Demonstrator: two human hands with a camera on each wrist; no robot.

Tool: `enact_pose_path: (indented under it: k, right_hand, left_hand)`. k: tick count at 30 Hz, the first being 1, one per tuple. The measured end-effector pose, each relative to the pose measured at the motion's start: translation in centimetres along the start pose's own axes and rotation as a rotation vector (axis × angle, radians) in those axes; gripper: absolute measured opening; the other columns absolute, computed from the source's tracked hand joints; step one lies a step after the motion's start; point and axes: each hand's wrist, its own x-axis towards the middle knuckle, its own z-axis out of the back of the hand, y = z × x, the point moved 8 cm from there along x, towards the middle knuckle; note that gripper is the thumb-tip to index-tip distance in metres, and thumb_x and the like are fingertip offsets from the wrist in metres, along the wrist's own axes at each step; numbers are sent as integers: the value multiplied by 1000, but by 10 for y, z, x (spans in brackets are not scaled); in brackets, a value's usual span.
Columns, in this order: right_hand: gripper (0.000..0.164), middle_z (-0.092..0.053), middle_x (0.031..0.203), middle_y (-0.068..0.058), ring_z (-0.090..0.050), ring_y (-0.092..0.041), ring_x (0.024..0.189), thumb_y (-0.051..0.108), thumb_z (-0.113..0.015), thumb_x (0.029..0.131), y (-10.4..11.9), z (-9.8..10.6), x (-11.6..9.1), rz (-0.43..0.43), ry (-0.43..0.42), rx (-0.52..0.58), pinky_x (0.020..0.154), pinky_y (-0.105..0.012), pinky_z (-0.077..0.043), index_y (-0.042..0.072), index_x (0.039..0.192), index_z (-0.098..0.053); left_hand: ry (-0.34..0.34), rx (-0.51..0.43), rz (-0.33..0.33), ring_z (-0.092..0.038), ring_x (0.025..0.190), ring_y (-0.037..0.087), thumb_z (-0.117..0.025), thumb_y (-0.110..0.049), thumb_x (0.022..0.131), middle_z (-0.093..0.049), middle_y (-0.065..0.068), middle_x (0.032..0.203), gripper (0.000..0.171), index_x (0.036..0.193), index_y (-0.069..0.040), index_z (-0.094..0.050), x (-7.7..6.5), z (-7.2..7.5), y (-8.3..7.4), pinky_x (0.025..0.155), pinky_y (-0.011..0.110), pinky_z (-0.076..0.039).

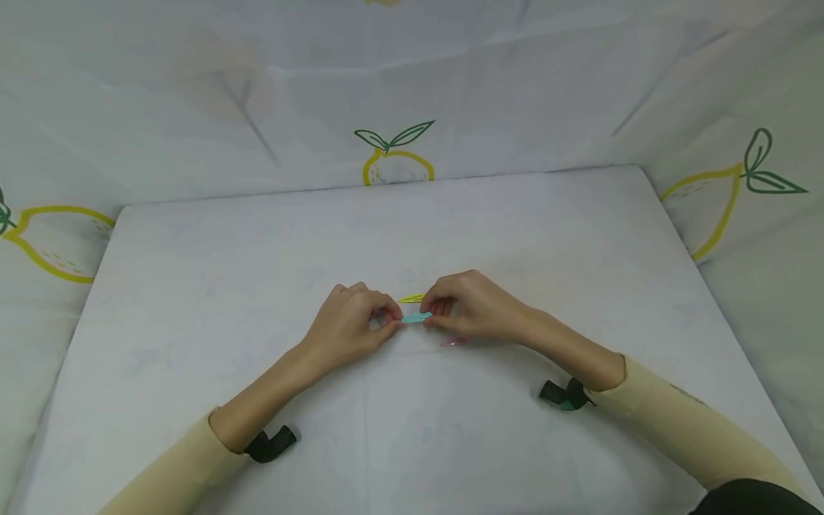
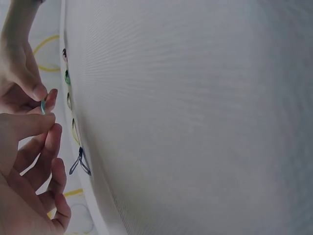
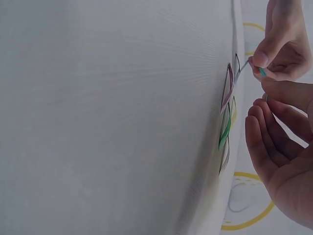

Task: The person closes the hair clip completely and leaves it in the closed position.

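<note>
A turquoise snap hair clip [image 1: 416, 317] is held up between both hands above the white table. My left hand [image 1: 350, 325] pinches its left end between thumb and forefinger. At the opposite end, my right hand [image 1: 473, 307] pinches it the same way. The right wrist view catches only a small turquoise bit of the clip [image 3: 262, 72] between the fingertips. Just beyond the hands lies a yellow clip [image 1: 410, 299]. Nearer, below the right hand, is a pink clip [image 1: 454, 342].
Low in the wrist views, more snap clips lie on the table, among them a green clip [image 3: 225, 132], a purple clip [image 3: 228, 90] and a dark blue clip [image 2: 80, 164] with spread arms. White lemon-print cloth [image 1: 476, 107] walls the table's back and sides.
</note>
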Motion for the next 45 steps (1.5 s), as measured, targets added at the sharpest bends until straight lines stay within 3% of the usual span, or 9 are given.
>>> enact_pose_path:
  k: [18,36,45]
  right_hand:
    - [11,-78,97,5,-71,-5,86,11,-85,91,2,-5,6,-15,25,-83,82,-30,-63,11,102,-81]
    - [10,-76,98,3,-72,-13,89,12,-85,91,-1,-12,8,-54,61,-146,84,-29,-60,12,100,-81]
    - [11,-76,98,1,-68,-12,88,12,-86,91,0,-14,9,-29,69,-178,83,-29,-58,10,100,-81]
  left_hand:
    - [12,53,-13,-52,76,9,-88,-20,89,-78,-14,81,7,89,-24,-82,-1,-4,0,81,35,-40]
    - [71,124,39,-49,75,11,-88,-22,88,-75,-17,78,8,86,-26,-82,2,-7,-2,82,37,-38]
    - [75,158,38,-49,75,10,-89,-22,88,-74,-18,77,10,85,-26,-80,2,-10,-2,82,38,-38]
